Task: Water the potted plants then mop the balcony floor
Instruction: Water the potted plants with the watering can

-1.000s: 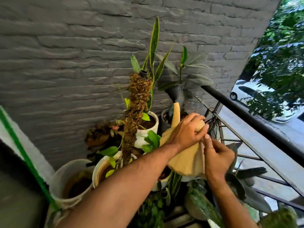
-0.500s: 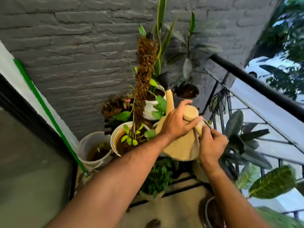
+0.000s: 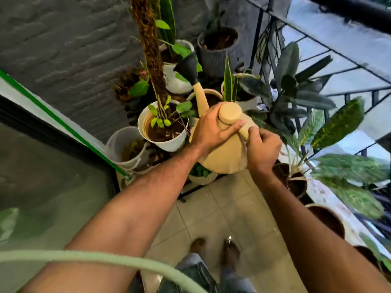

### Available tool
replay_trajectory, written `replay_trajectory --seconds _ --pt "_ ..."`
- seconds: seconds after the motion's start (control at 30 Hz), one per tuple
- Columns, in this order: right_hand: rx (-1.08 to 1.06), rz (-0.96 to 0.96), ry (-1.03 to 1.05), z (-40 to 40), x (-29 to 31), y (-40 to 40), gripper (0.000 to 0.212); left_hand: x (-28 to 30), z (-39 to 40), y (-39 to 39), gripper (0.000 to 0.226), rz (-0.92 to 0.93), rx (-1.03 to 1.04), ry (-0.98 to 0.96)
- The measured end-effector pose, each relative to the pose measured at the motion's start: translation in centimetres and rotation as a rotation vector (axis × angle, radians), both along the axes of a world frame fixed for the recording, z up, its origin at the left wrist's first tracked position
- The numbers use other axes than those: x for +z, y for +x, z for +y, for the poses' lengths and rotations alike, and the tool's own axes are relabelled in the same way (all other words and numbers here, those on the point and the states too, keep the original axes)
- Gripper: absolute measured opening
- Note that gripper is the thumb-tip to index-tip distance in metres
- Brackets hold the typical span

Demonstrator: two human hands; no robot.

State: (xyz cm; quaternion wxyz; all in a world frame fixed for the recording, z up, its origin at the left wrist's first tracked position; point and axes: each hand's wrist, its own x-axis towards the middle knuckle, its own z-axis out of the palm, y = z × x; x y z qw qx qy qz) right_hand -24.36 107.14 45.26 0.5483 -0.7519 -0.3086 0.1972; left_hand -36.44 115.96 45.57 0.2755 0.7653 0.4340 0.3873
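Note:
A beige watering can (image 3: 222, 157) with a black rose head (image 3: 187, 67) hangs over the cluster of potted plants. My left hand (image 3: 211, 130) lies over the can's top, fingers wrapped around the neck just under its round cap (image 3: 230, 113). My right hand (image 3: 262, 151) grips the can's handle at the back. The spout points toward a white pot (image 3: 169, 142) with a moss pole and small green leaves. Behind it stand another white pot (image 3: 175, 81) and a dark ribbed pot (image 3: 215, 58). No water stream is visible.
A grey brick wall (image 3: 63, 49) is at the left, a black railing (image 3: 349, 9) at the right. Large-leaved plants (image 3: 338, 125) crowd the right side. A clear bucket (image 3: 120, 149) stands by a glass door (image 3: 42, 176). My feet stand on beige tiles (image 3: 232, 208). A pale green hose (image 3: 84, 258) crosses the bottom left.
My view has tilted down, so the floor and my feet now show. The watering can has come lower and nearer, with both hands holding it as before.

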Motion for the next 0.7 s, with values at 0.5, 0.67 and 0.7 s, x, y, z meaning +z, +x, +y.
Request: replay_trajectory --seconds 0.5,0.67,0.7 --pt "-0.215 0.054 -0.172 -10.0 -5.2 -7.2 0.041 -5.8 -6.7 -5.9 0.070 0.119 -0.358 0.066" --pt "-0.326 0.057 -0.155 -15.4 -6.3 -8.1 0.042 -7.4 -10.2 -5.8 0.075 0.131 -0.557 0.069" --pt "-0.349 0.048 -0.151 -16.5 -6.3 -8.2 0.042 -7.8 -11.1 -5.4 0.074 0.126 -0.587 0.074"
